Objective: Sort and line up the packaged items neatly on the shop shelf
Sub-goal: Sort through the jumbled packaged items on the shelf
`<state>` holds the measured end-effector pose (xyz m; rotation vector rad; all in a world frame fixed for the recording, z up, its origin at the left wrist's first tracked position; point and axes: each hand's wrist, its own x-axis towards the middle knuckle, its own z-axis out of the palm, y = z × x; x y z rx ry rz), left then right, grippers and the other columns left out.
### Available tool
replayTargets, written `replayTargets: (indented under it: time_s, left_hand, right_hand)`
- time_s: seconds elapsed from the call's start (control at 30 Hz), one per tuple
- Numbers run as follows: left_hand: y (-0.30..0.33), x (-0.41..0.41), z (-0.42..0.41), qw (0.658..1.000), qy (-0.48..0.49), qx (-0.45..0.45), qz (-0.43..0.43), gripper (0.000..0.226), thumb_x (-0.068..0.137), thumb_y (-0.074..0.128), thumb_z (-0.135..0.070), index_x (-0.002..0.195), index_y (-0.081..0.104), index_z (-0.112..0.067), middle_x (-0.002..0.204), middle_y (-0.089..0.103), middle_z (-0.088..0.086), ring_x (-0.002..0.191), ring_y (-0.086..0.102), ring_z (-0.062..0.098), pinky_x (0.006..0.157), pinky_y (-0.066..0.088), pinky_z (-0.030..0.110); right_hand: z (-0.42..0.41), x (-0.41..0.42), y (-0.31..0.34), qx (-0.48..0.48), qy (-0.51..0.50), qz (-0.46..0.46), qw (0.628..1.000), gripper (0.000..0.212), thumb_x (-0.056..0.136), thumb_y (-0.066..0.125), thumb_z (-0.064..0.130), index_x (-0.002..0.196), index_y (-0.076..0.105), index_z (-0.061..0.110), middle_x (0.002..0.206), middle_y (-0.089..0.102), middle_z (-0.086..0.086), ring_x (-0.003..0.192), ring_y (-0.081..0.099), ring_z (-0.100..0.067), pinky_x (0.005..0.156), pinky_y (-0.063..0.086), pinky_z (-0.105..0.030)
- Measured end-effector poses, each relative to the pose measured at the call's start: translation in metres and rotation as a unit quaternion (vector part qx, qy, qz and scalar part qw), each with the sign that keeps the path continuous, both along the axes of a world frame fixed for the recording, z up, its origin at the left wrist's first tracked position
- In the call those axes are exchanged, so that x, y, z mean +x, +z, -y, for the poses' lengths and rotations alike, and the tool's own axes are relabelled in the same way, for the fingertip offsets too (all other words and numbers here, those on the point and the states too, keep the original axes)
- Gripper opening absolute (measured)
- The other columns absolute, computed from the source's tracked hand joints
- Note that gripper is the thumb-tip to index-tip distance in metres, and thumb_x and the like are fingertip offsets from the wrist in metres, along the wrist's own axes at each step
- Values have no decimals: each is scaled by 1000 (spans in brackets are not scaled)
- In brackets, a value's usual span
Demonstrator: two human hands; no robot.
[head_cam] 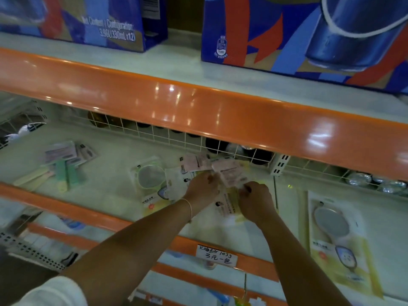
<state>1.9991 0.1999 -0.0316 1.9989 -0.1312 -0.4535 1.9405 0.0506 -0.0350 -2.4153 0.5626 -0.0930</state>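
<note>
Both hands are in the middle of the shop shelf (106,173), working on a loose heap of flat packets. The left hand (202,186) has its fingers pinched on the pink packet (229,173) at the far side of the heap. The right hand (256,200) has its fingers curled down on a yellow packet (230,204) lying flat just under it. A round mirror packet (151,180) lies just to the left of the heap, and another mirror packet (337,235) lies well apart on the right. A small pile of comb packets (64,164) sits far to the left. To do this step well, I think the hands should lift one packet at a time, put the same kinds together, and square their edges to the orange front rail (66,208). Pulling fast could make the thin packets slide and mess up the pile.
</note>
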Motion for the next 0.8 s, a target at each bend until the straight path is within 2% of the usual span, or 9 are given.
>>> replayTargets:
  time_s: [0.1,0.23,0.37,0.4,0.47,0.53,0.57,0.63,0.8]
  left_hand:
    - [4,14,-25,989,77,-71,-102,39,101,37,-41,79,57,-15,74,60,11,44,42,19,43,35,22]
    - [5,36,-74,979,133,-91,-121,39,103,38,-25,69,50,-7,55,46,8,39,35,16,39,27,16]
    - [-3,61,-130,983,150,-57,-92,32,100,39,-18,75,54,-7,60,50,11,43,42,19,39,30,19]
    - [-4,63,-137,983,150,-50,-89,30,99,38,-16,78,57,-6,61,50,11,44,42,19,40,30,19]
    - [-3,72,-169,982,162,-47,-83,26,97,38,-16,85,59,-6,64,52,10,46,44,19,41,31,21]
    - [-3,81,-202,981,173,-46,-79,25,97,40,-18,89,59,-6,66,55,9,47,44,19,41,32,20]
    - [-2,86,-218,979,183,-43,-74,25,96,40,-20,90,61,-6,67,56,9,46,45,18,40,32,20]
    - [0,96,-250,977,207,-15,-52,28,95,41,-23,88,63,-7,68,57,8,49,48,19,43,34,20]
    - [18,114,-327,964,246,87,48,45,98,37,-32,70,63,-9,70,66,9,59,58,19,51,42,26]
  right_hand:
    - [-37,5,6,3,36,32,999,17,91,54,14,78,59,4,72,59,-7,65,58,-26,50,43,-28]
    - [-90,19,6,-5,79,-1,997,28,95,54,25,88,62,-1,86,62,-22,80,61,-35,63,49,-38]
    - [-142,38,9,-21,131,-24,991,40,92,58,31,107,62,-6,104,63,-26,92,61,-38,85,50,-46]
    - [-149,40,11,-26,140,-31,989,40,90,59,31,106,63,-6,102,64,-26,92,62,-37,82,51,-45]
    - [-179,55,14,-30,163,-46,985,36,87,61,31,95,67,-4,84,67,-22,80,64,-32,63,50,-35]
    - [-209,71,16,-21,170,-49,984,29,83,62,24,68,62,-1,56,53,-13,54,60,-22,45,35,-25]
    - [-226,78,18,-11,177,-48,983,30,81,61,21,58,52,5,50,43,-8,42,49,-18,40,28,-21]
    - [-255,93,19,2,186,-44,981,31,77,60,20,53,41,15,49,34,-5,41,36,-15,40,26,-22]
    - [-326,124,22,34,178,-40,983,27,74,61,24,51,48,17,50,45,-3,47,44,-13,44,31,-24]
